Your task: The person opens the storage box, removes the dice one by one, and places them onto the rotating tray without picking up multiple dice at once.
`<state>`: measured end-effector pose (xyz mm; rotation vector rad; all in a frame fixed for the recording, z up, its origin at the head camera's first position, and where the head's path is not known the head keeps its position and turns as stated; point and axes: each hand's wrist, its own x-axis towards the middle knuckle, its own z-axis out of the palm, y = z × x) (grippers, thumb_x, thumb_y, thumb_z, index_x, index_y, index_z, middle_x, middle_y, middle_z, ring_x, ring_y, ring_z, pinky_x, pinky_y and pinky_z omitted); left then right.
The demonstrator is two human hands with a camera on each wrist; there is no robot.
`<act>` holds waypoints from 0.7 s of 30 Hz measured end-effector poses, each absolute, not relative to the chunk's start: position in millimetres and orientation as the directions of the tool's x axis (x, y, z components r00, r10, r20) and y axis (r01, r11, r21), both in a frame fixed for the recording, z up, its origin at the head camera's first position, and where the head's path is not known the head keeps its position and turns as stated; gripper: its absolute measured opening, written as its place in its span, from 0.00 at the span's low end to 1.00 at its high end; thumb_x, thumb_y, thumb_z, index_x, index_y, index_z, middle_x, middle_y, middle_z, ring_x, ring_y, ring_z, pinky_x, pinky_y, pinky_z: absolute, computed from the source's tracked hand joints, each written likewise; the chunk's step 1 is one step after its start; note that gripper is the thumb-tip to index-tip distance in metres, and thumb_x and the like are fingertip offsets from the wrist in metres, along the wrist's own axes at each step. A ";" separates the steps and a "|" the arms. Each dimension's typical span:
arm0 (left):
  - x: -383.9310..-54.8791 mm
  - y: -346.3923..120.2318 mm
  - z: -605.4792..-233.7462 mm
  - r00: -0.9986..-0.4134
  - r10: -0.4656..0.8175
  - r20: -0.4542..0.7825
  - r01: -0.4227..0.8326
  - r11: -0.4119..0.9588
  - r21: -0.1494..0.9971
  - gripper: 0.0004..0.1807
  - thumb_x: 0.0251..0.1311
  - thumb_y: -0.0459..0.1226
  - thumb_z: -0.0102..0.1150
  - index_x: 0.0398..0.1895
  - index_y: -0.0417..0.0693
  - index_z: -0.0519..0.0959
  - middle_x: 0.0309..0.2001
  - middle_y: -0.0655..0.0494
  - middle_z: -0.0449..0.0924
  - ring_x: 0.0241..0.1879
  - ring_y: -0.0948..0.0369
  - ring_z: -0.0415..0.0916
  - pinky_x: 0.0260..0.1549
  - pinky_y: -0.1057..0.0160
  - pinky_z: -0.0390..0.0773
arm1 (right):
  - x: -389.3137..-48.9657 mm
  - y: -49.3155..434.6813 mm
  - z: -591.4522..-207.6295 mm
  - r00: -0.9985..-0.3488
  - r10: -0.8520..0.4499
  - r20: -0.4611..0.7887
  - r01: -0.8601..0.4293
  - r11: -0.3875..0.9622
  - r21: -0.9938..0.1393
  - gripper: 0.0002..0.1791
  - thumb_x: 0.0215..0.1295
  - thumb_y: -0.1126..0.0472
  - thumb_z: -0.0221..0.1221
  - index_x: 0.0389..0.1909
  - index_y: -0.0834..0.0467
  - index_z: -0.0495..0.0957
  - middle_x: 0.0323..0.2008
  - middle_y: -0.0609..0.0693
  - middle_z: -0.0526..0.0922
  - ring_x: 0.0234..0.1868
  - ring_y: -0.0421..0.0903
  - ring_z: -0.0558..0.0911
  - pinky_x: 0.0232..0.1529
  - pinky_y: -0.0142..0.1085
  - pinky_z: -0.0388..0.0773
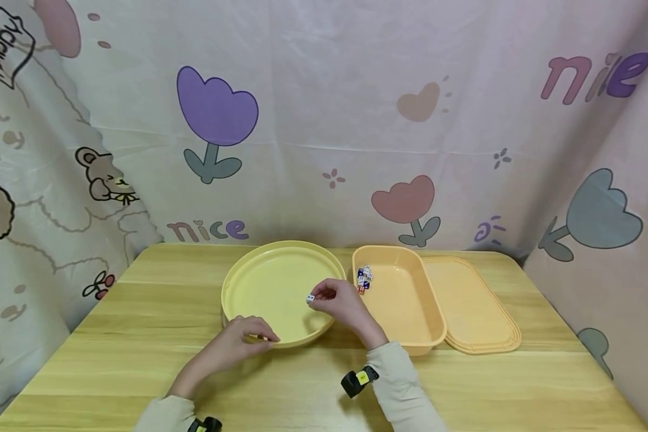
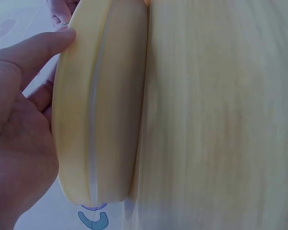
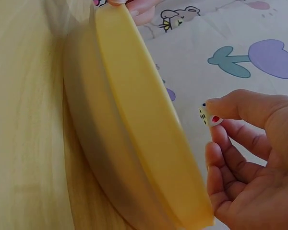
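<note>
My right hand [image 1: 341,303] pinches a small white die [image 1: 310,298] between thumb and fingertips, above the right part of a round yellow tray [image 1: 281,282]. Close up in the right wrist view, the die [image 3: 210,115] shows black pips on one face and a large red pip on another. At the tray's near left rim is my left hand [image 1: 243,339], its thumb and fingers on either side of the edge. The left wrist view has that thumb against the tray's side wall [image 2: 81,120], with the fingers partly hidden behind.
Right of the tray stands an orange rectangular bin [image 1: 405,300], with several white, blue and red dice [image 1: 364,277] gathered at its left side. An orange lid [image 1: 472,303] lies beside the bin. Behind the wooden table [image 1: 140,306] hangs a printed curtain [image 1: 324,120].
</note>
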<state>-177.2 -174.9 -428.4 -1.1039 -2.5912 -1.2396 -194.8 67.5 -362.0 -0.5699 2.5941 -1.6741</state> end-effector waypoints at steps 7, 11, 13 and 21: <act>-177.9 -174.4 -428.2 -0.736 0.580 0.349 0.634 0.410 0.656 0.03 0.55 0.38 0.60 0.32 0.56 0.82 0.32 0.70 0.78 0.34 0.68 0.73 0.40 0.62 0.65 | -217.2 70.5 -394.6 -0.932 -0.303 0.198 -0.306 0.369 -0.877 0.07 0.50 0.68 0.64 0.31 0.66 0.78 0.26 0.52 0.78 0.29 0.46 0.75 0.30 0.32 0.71; -177.7 -174.2 -427.6 -0.734 0.581 0.351 0.636 0.407 0.656 0.03 0.55 0.38 0.61 0.32 0.55 0.82 0.32 0.70 0.79 0.34 0.68 0.73 0.40 0.62 0.64 | -220.5 71.4 -398.6 -0.928 -0.309 0.206 -0.316 0.366 -0.875 0.08 0.49 0.66 0.65 0.30 0.64 0.78 0.25 0.49 0.78 0.27 0.42 0.75 0.30 0.32 0.72; -177.5 -174.2 -427.3 -0.734 0.581 0.352 0.637 0.410 0.653 0.04 0.55 0.38 0.61 0.32 0.56 0.82 0.32 0.70 0.78 0.34 0.68 0.73 0.40 0.62 0.64 | -220.8 71.1 -398.9 -0.931 -0.307 0.199 -0.309 0.373 -0.875 0.07 0.49 0.65 0.65 0.30 0.62 0.79 0.24 0.47 0.78 0.27 0.41 0.75 0.30 0.32 0.72; -177.3 -174.3 -427.9 -0.741 0.577 0.344 0.630 0.420 0.653 0.04 0.55 0.39 0.60 0.33 0.57 0.82 0.32 0.71 0.78 0.35 0.68 0.73 0.41 0.61 0.62 | -221.6 69.0 -399.8 -0.926 -0.319 0.200 -0.326 0.413 -0.850 0.11 0.50 0.65 0.64 0.35 0.64 0.79 0.29 0.51 0.79 0.29 0.40 0.75 0.33 0.32 0.72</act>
